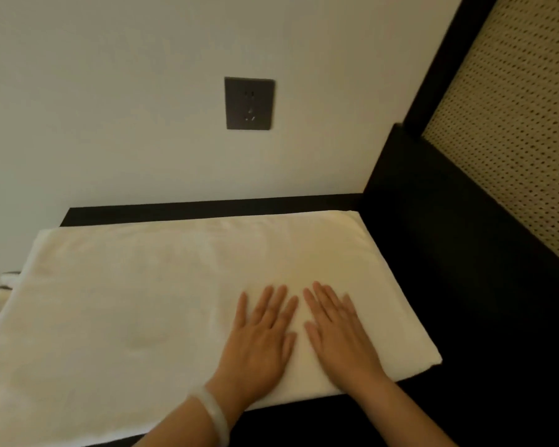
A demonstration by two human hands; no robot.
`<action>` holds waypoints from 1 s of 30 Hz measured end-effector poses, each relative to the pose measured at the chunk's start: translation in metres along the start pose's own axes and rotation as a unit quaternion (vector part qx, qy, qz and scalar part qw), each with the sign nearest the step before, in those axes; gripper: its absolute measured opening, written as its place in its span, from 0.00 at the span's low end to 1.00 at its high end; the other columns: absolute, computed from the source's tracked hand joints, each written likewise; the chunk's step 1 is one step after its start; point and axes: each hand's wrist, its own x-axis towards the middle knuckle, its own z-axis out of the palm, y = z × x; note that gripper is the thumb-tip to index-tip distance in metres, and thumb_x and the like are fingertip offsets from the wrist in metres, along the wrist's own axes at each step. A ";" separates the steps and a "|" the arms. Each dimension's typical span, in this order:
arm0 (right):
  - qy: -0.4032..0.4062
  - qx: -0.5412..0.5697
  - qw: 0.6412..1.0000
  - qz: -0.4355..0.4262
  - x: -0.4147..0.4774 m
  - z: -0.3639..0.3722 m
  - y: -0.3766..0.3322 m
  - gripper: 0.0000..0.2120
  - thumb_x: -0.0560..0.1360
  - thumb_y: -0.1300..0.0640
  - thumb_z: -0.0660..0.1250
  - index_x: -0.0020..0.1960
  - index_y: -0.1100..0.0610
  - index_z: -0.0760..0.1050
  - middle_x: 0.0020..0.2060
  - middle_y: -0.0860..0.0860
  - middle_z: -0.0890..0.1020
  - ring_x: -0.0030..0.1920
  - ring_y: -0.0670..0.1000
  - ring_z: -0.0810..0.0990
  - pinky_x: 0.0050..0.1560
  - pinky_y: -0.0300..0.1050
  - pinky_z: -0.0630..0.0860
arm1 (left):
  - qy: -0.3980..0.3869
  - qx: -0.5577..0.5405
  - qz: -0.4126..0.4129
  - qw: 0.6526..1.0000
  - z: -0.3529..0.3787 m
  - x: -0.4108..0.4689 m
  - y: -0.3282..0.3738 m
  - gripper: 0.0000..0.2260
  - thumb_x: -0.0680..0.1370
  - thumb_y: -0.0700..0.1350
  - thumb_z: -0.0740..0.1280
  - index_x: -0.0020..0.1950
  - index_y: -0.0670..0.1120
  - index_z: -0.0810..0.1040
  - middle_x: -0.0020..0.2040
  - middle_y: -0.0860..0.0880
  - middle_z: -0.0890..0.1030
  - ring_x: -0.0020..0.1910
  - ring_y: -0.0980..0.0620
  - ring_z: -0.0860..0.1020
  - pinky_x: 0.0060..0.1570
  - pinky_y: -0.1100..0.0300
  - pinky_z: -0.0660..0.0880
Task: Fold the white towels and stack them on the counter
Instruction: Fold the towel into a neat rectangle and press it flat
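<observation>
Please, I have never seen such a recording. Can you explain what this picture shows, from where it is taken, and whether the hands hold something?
No machine here: a person works with bare hands. The single picture comes from a camera worn on the head, looking forward and down. The left hand, with a pale bracelet on its wrist, and the right hand lie flat, fingers straight, on a large white towel spread on a dark counter. They hold nothing. On the wall behind is a dark socket; at the right stands a woven panel in a dark frame.
</observation>
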 end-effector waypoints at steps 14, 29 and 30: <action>0.049 0.178 0.934 0.305 -0.025 -0.060 0.106 0.20 0.82 0.51 0.61 0.72 0.57 0.68 0.63 0.54 0.74 0.58 0.52 0.74 0.57 0.48 0.74 | -0.028 0.017 -0.110 0.993 0.000 -0.025 -0.059 0.27 0.82 0.61 0.43 0.79 0.54 0.61 0.78 0.50 0.62 0.77 0.47 0.61 0.73 0.44 0.51; -0.038 0.457 0.767 0.449 -0.023 -0.090 0.107 0.17 0.76 0.52 0.71 0.59 0.63 0.77 0.51 0.59 0.81 0.53 0.59 0.80 0.53 0.54 0.78 | -0.026 -0.007 -0.103 0.994 -0.001 -0.024 -0.056 0.27 0.82 0.60 0.45 0.79 0.54 0.61 0.79 0.50 0.60 0.77 0.46 0.59 0.72 0.42 0.49; -0.028 0.468 0.764 0.444 -0.024 -0.095 0.103 0.16 0.76 0.54 0.71 0.58 0.63 0.77 0.51 0.59 0.82 0.53 0.59 0.80 0.52 0.53 0.78 | -0.030 -0.015 -0.101 0.994 -0.002 -0.024 -0.056 0.27 0.82 0.61 0.44 0.79 0.54 0.61 0.79 0.50 0.60 0.77 0.46 0.58 0.73 0.43 0.49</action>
